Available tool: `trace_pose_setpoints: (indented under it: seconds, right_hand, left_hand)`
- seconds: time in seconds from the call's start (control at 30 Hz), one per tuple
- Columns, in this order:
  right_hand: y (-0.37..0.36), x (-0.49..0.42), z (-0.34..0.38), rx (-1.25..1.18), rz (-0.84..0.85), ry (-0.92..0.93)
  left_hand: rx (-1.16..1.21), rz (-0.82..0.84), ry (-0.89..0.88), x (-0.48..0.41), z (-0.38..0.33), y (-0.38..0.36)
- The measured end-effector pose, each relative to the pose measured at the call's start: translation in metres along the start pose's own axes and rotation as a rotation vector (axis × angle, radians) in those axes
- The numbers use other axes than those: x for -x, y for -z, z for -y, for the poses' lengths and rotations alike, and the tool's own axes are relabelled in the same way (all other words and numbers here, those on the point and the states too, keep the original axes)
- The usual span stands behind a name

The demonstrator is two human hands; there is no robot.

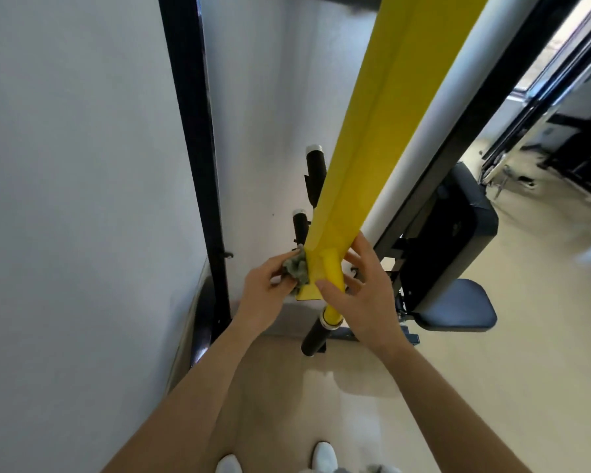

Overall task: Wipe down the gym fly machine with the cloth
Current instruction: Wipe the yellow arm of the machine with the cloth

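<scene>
The fly machine's long yellow arm point(386, 124) runs from the top of the view down to the middle. It ends in a yellow tube point(331, 271) with a black foam grip point(314, 341) below. My left hand point(267, 285) pinches a crumpled grey-green cloth point(296, 269) and presses it against the left edge of the arm's lower end. My right hand point(359, 295) holds the yellow tube from the right, thumb across its front and fingers behind it.
A white wall point(75, 199) with a black upright post point(198, 158) stands close on the left. Two black handles point(315, 177) stick out behind the arm. The machine's black back pad point(458, 230) and seat point(461, 307) are at the right. The floor is beige; my white shoes point(325, 457) show below.
</scene>
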State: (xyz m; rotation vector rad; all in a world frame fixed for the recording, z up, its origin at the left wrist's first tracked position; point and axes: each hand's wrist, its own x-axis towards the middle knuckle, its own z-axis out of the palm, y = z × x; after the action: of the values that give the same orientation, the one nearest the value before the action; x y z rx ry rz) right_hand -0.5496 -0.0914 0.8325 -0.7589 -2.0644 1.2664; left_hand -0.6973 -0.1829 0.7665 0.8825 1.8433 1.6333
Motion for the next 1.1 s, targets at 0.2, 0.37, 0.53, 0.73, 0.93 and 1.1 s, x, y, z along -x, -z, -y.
trace_pose_setpoints:
  seconds: [0.2,0.37,0.53,0.73,0.93,1.1]
  right_hand:
    - [0.005,0.001,0.003,0.036,-0.010,-0.027]
    - [0.005,0.002,0.002,0.051,-0.025,-0.039]
    - [0.001,0.001,0.001,0.070,-0.046,-0.053]
    - [0.000,-0.001,-0.004,0.073,-0.040,-0.051]
    - [0.004,-0.001,-0.007,0.038,-0.031,-0.045]
    - [0.007,-0.001,-0.008,0.004,-0.021,-0.051]
  left_hand:
    - [-0.042,0.089,0.116,-0.003,0.027,-0.002]
    - [0.019,0.068,0.109,-0.004,0.018,-0.003]
    - [0.073,-0.015,-0.099,-0.002,-0.008,-0.003]
    - [0.008,-0.055,-0.255,-0.002,-0.010,-0.003]
    - [-0.151,-0.060,-0.138,-0.002,0.023,-0.012]
    - [-0.130,0.008,0.034,0.002,0.032,-0.015]
